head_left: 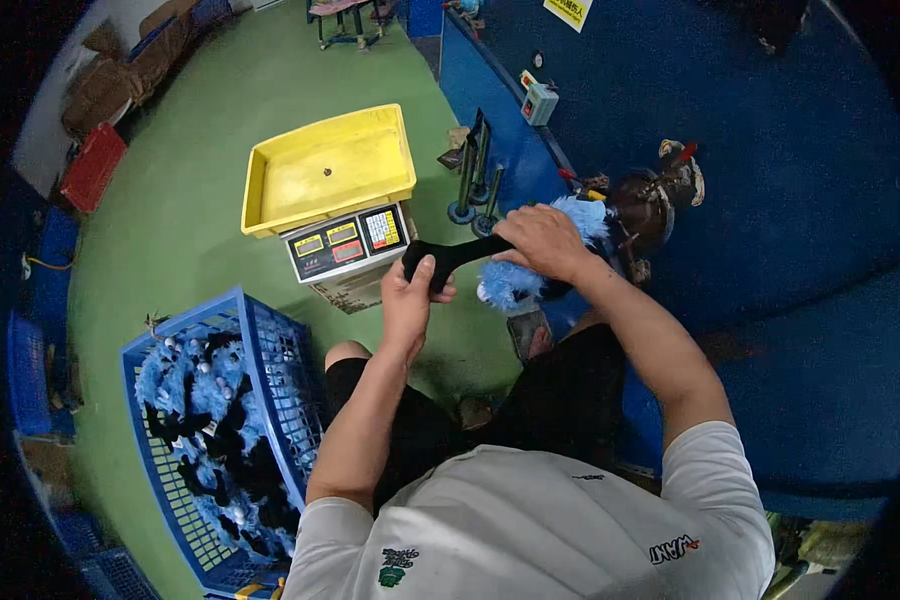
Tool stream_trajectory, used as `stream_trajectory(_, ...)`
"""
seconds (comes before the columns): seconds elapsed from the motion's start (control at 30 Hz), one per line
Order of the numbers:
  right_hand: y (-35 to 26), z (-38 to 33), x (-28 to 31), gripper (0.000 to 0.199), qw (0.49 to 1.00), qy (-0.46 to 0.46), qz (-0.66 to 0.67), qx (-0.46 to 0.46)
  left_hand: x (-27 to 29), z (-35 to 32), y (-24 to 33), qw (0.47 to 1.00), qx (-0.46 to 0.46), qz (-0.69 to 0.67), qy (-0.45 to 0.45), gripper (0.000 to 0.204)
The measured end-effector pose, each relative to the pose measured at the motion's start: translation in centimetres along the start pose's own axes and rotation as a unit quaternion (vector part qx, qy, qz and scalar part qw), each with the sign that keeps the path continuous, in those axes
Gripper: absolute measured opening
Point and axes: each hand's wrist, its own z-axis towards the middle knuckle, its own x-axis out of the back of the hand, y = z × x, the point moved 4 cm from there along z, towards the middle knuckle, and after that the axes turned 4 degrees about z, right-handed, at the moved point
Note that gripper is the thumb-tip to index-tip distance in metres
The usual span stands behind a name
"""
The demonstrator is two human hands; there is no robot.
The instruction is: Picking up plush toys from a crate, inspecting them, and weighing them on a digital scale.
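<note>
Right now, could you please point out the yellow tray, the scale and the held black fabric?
Yellow tray (320, 185), head view: inner bottom.
Scale (345, 243), head view: front panel.
Black fabric (460, 256), head view: its middle.

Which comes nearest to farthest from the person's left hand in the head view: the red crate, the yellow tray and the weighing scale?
1. Weighing scale: just left of the left hand.
2. Yellow tray: farther ahead, also leftward.
3. Red crate: far back at the left.

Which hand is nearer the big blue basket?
Left. The left hand is ahead and to the right of the basket; the right hand is farther off to its right.
</note>
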Motion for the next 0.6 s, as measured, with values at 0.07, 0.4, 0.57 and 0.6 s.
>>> stream_trajectory(0.07,-0.6,0.6,-0.3,0.034,1.0,-0.019,0.005,-0.004,0.9,-0.4,0.3,0.999,0.006,-0.032,0.027,0.024)
stream_trajectory(0.4,-4.3,5.0,-0.4,0.04,0.983,-0.061,0.094,-0.144,2.4,-1.4,-0.8,0.986,-0.105,-0.106,0.068,0.038)
stream_trajectory(0.57,-0.2,5.1,-0.6,0.059,0.898,-0.057,0.218,-0.379,-1.4,-0.5,-1.3,0.993,-0.107,-0.047,-0.006,0.055)
stream_trajectory(0.6,1.8,3.9,0.3,0.056,0.893,-0.054,0.161,-0.417,-3.9,-0.3,1.3,0.991,-0.123,0.047,-0.019,0.049)
